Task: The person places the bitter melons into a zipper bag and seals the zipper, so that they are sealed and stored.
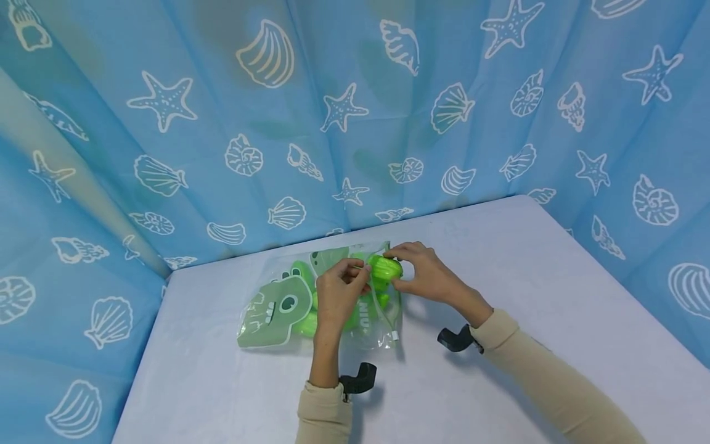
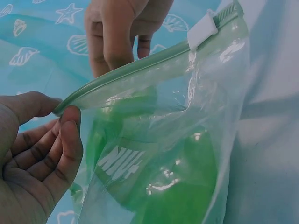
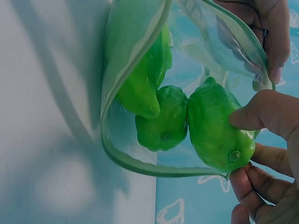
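While unzipped, apparently midway, with other green fruits (image 3: 163, 121) bagged.
Pinching clear plastic bag (image 1: 280, 317) with left hand (image 1: 339, 291), grasping lumpy green fruit (image 1: 385, 270) at two o'clock with right hand (image 1: 428, 274).

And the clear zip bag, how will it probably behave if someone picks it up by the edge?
The zip bag is probably floppy: its thin film wrinkles, and its rim curves between the left hand and the tabletop side. The green pieces inside may slide, because they look glossy and rounded. It gapes open, so tilting could spill some.

Blue shell-print curtain (image 1: 310, 123), white table (image 1: 183, 382)
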Tool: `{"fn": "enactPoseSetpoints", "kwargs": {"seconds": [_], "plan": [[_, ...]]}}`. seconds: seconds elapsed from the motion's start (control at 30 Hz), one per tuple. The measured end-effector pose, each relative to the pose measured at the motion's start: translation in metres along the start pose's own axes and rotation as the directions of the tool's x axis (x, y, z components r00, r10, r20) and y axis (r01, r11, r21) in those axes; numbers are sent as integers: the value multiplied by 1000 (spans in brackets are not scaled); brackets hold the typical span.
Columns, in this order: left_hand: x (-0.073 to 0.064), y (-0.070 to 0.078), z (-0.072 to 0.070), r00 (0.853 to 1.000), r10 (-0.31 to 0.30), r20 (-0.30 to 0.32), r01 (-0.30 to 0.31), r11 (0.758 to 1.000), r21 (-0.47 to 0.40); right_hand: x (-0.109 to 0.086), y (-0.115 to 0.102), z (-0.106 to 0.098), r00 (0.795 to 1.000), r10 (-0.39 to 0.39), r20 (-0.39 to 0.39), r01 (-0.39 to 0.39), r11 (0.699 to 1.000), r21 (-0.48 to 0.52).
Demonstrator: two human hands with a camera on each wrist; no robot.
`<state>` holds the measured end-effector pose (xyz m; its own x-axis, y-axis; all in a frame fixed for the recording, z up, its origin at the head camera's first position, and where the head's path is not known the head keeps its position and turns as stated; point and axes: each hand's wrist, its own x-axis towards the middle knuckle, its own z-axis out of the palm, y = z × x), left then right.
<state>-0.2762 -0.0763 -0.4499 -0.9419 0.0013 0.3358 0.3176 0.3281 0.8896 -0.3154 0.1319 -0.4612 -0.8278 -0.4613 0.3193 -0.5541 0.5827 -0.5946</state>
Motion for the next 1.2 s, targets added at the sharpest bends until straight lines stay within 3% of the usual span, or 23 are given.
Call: {"fn": "enactPoseSetpoints", "kwargs": {"seconds": [0.27,0.43,0.6,0.83,1.03,1.2], "plan": [[1,2,1,1000,8,4,-8,1000,9,7,-2,9,997,-28,-66,30,999,36],[1,1,5,1000,18,13,-18,1000,9,6,-1,19,994,14,-110,-7,998,61],[0,-1,9,999,8,34,-8,1000,5,3,-1,25,982,48,-180,-46,999,13],[-1,0,10,999,-19,28,19,1000,12,-7,-3,12,968,12,-251,-2,999,39],[-1,4,6,1000,-17,19,16,1000,23,-11,6,-3,934,48,-355,-5,993,120],[-2,8,-3,1000,-21,-1,21,1000,1,-7,13,-10,936,63,-347,-13,990,143]]}}
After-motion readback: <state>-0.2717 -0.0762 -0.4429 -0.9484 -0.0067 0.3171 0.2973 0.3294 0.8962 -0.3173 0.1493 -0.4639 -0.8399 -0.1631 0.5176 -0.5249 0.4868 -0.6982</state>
